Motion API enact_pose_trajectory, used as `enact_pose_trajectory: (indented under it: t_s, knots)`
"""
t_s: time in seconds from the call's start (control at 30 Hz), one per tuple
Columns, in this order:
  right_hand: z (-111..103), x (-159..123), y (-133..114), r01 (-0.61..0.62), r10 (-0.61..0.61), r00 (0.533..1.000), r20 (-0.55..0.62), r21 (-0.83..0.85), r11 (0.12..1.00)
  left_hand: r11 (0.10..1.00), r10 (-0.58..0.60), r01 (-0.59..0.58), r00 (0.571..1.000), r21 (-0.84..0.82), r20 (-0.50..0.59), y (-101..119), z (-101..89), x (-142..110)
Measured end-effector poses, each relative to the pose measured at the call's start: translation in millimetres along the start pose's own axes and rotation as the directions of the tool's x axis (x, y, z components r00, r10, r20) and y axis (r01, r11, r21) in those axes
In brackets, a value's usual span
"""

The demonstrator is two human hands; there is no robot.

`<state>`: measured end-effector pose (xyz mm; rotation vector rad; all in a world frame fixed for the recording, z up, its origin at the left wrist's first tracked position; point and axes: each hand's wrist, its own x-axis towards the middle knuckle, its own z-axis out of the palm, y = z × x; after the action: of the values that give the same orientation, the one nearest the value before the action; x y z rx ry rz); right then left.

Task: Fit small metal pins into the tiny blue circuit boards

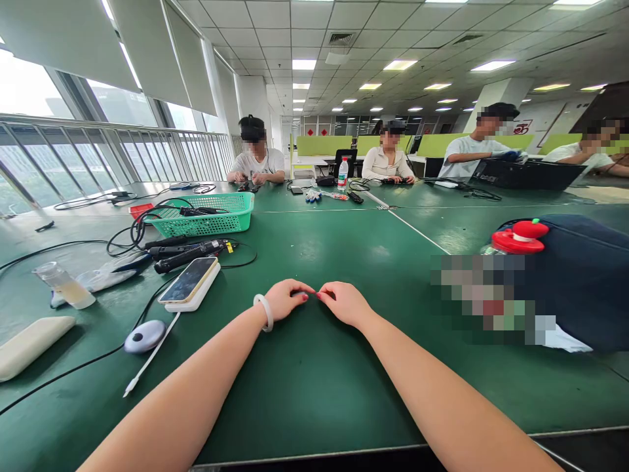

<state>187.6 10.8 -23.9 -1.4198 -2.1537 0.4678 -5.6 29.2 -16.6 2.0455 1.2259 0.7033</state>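
Note:
Over the green tabletop [304, 393], my left hand [284, 300] and my right hand [344, 303] meet almost tip to tip in the middle of the view. Both hands are closed, with thumb and fingers drawn together. Anything between the fingertips is too small to make out. A white bangle [265, 313] circles my left wrist. Nearest to my left hand lies a phone [190, 280] on a white power bank [206, 288], from which a white cable [153, 357] runs toward me.
To the left are a green basket [206, 224] with cables, black handheld devices [191, 254], a small bottle [66, 286], a purple-grey puck [145, 336] and a cream case [30, 344]. A dark bag [584, 282] and red-lidded bottle [521, 237] stand right. Several people sit across.

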Motion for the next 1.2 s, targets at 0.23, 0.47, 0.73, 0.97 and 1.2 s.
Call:
enact_pose_trajectory:
  t_s: [0.23, 0.47, 0.73, 0.97, 1.2]
  knots:
    - [-0.5, 1.7, 7.5, 0.040, -0.043, 0.996, 0.077, 0.034, 0.999, 0.913, 0.009, -0.011, 1.000, -0.408, -0.008, 6.5, 11.1, -4.1]
    - [3.7, -2.4, -1.8, 0.101, -0.100, 0.993, 0.068, -0.016, 0.995, 0.819, -0.119, 0.084, 0.993, -0.568, -0.025, -0.7, 16.2, 1.2]
    - [5.4, -7.6, -17.9, 0.185, -0.184, 0.967, 0.178, 0.008, 0.983, 0.781, -0.285, 0.217, 0.958, -0.586, -0.025, 4.8, 15.5, 2.4]
    - [0.1, -6.7, -11.8, 0.139, -0.156, 0.963, 0.221, 0.094, 0.986, 0.727, -0.299, 0.247, 0.954, -0.640, 0.028, 14.7, 24.3, -1.6]
    - [-11.1, -8.5, -6.3, -0.023, -0.029, 0.984, 0.176, 0.288, 0.957, 0.863, -0.245, 0.171, 0.964, -0.475, -0.098, 17.2, 17.1, -5.6]
